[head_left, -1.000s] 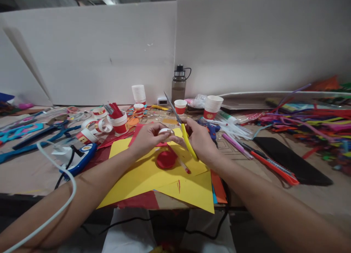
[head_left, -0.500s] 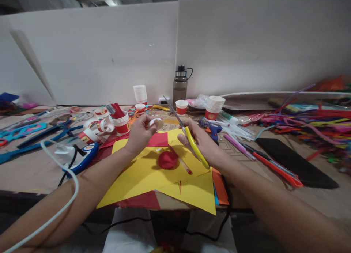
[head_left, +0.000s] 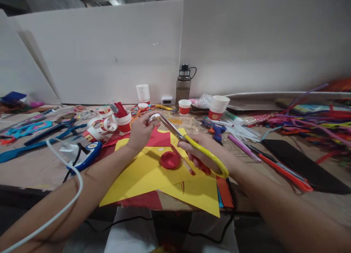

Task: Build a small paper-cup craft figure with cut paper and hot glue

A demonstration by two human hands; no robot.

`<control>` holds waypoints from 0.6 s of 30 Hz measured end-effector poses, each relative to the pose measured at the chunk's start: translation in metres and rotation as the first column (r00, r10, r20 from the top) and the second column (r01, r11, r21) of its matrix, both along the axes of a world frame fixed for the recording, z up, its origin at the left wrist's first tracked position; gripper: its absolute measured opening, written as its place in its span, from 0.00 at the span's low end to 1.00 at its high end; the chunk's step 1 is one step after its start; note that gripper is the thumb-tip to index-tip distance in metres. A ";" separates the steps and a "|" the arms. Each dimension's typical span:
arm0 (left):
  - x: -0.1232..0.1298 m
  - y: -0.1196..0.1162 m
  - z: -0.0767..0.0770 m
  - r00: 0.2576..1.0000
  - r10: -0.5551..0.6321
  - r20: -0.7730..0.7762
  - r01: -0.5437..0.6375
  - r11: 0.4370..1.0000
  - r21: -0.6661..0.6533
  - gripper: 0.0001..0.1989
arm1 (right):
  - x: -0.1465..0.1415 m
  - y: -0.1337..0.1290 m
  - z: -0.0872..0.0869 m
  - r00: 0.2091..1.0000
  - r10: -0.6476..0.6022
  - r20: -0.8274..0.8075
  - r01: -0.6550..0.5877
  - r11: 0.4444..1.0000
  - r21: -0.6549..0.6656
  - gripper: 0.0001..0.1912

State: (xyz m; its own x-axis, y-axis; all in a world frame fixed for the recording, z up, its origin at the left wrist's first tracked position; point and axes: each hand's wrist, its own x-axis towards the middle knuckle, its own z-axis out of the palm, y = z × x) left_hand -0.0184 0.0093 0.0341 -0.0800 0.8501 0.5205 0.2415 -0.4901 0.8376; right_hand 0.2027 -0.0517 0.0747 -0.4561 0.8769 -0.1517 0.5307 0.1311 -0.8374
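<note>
My left hand (head_left: 141, 131) pinches a small white round piece with a rim (head_left: 155, 116), which looks like the cut-off end of a paper cup. My right hand (head_left: 201, 150) grips scissors (head_left: 201, 150) with yellow handles, and their blades reach up to the white piece. Whether the blades touch it I cannot tell. Below the hands, yellow paper sheets (head_left: 137, 180) lie on the table. On them are a red disc (head_left: 170, 160), a red-and-white pen or pencil (head_left: 187, 164), a small white scrap (head_left: 161, 149) and a red sheet (head_left: 160, 139).
Paper cups (head_left: 218, 108) and a water bottle (head_left: 183, 86) stand at the back. A blue glue gun (head_left: 216, 130), a red cutter knife (head_left: 285, 174) and a black slab (head_left: 307, 165) lie rightward. Leftward are a power strip (head_left: 89, 156), a white cable (head_left: 78, 187) and cut cup rings (head_left: 91, 135).
The scissors have turned from pointing up and away to pointing left at the white piece. My right hand has re-gripped their handles. My left hand has tilted the piece.
</note>
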 end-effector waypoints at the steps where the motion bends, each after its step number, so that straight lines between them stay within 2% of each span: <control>1: 0.001 0.000 0.000 1.000 -0.022 0.016 0.022 1.000 -0.012 0.13 | -0.001 -0.001 0.001 1.000 0.003 -0.005 -0.003 1.000 -0.027 0.16; 4: 0.003 0.003 -0.002 0.976 -0.116 0.187 0.129 0.990 -0.057 0.11 | -0.001 0.000 -0.001 0.999 0.012 -0.033 -0.013 1.000 -0.025 0.15; 8: 0.005 0.006 -0.004 0.860 -0.159 0.485 0.264 0.952 -0.157 0.11 | -0.002 0.007 -0.010 0.992 -0.043 -0.121 0.060 0.987 0.146 0.14; 10: 0.005 0.007 -0.003 0.826 -0.150 0.543 0.293 0.938 -0.186 0.11 | -0.003 0.010 -0.015 0.980 -0.087 -0.177 0.118 0.978 0.173 0.15; 14: 0.006 0.008 -0.003 0.772 -0.170 0.612 0.347 0.920 -0.183 0.12 | -0.005 0.012 -0.019 0.946 -0.163 -0.280 0.199 0.974 0.105 0.18; 18: 0.010 0.005 -0.003 0.716 -0.239 0.656 0.443 0.882 -0.162 0.15 | -0.005 0.015 -0.024 0.927 -0.160 -0.341 0.198 0.977 0.080 0.19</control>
State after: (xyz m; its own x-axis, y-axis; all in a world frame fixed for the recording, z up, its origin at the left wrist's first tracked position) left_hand -0.0088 0.0142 0.0311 0.0388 0.9804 0.1931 -0.4960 -0.1489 0.8554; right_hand 0.1981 -0.0366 0.0510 -0.2978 0.9510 0.0836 0.2497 0.1621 -0.9547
